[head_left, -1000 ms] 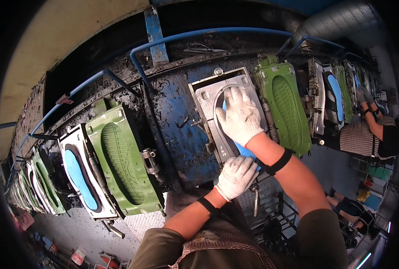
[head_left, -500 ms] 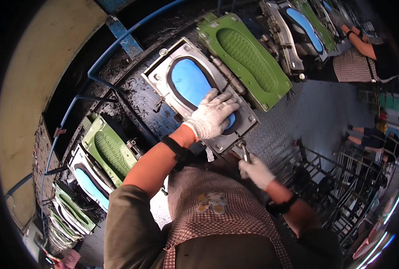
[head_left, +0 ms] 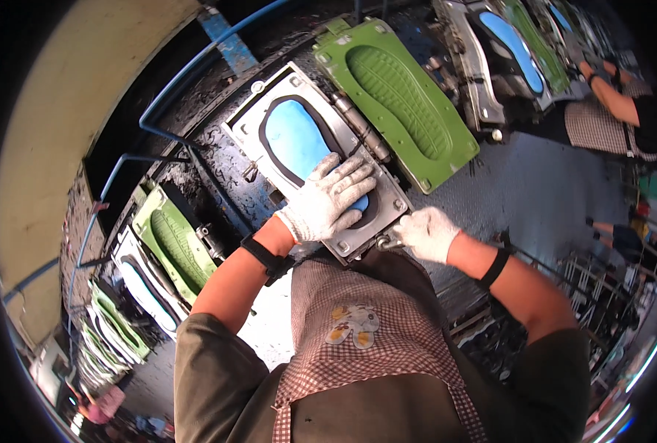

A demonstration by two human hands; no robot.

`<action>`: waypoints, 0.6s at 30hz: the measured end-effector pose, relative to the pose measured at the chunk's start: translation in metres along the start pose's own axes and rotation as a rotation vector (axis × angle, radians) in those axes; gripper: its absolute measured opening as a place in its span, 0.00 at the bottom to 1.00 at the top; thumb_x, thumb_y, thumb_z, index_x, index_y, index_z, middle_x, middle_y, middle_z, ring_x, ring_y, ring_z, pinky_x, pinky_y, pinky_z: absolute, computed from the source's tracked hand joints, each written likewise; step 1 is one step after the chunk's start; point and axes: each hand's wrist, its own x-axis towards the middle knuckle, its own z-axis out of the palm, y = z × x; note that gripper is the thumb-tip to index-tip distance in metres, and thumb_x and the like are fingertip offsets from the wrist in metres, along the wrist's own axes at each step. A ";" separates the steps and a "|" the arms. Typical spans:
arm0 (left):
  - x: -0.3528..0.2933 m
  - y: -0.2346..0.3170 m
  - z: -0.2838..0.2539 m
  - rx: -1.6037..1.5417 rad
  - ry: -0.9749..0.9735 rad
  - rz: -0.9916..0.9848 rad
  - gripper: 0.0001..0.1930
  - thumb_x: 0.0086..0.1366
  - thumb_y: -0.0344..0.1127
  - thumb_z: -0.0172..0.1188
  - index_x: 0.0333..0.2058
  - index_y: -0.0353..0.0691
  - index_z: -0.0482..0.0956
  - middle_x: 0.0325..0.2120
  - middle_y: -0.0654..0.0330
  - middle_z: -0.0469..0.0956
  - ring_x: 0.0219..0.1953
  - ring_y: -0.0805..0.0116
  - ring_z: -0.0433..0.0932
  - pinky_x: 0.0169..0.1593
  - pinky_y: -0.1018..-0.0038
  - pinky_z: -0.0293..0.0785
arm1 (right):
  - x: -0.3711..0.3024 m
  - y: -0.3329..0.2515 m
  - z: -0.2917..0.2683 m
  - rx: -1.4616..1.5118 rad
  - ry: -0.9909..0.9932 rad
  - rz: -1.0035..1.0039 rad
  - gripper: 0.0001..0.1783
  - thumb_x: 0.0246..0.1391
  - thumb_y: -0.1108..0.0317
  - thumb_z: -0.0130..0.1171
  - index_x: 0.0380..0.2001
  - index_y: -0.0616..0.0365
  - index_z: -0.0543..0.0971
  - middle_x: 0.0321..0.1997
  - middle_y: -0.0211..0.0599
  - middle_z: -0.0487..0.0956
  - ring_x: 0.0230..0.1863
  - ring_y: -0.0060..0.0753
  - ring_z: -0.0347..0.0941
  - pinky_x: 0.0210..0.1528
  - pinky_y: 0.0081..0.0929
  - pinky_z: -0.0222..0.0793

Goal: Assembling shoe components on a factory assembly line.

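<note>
In front of me is a silver metal shoe-sole mould (head_left: 290, 83) with a blue sole-shaped piece (head_left: 295, 136), edged in black, in its hollow. My left hand (head_left: 328, 198), in a white knit glove, lies on the lower part of the blue piece, fingers stretched out. At the mould's near corner, my gloved right hand (head_left: 429, 235) is closed around a short metal handle (head_left: 393, 241), which meets a round fitting there. The green mould half (head_left: 457, 144), with a treaded sole hollow, lies folded out along the hinge to the right.
Another green mould half (head_left: 173, 251) and a silver one with a blue piece (head_left: 145, 292) stand at left. A further mould (head_left: 476, 81) is at upper right, near a co-worker's arm (head_left: 614, 100). A blue pipe rail (head_left: 151, 111) runs along the far left. Metal racks stand lower right.
My right hand has risen toward the mould's corner, swinging the handle from pointing toward me to pointing right. My left hand stays on the blue piece. The whole view has shifted slightly.
</note>
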 end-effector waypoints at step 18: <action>-0.167 0.080 0.216 -0.794 1.002 -1.580 0.21 0.71 0.52 0.50 0.40 0.38 0.79 0.28 0.60 0.78 0.35 0.73 0.75 0.42 0.75 0.70 | 0.001 0.001 -0.030 -0.172 -0.081 -0.223 0.11 0.49 0.62 0.58 0.35 0.54 0.77 0.37 0.39 0.75 0.40 0.41 0.76 0.42 0.41 0.72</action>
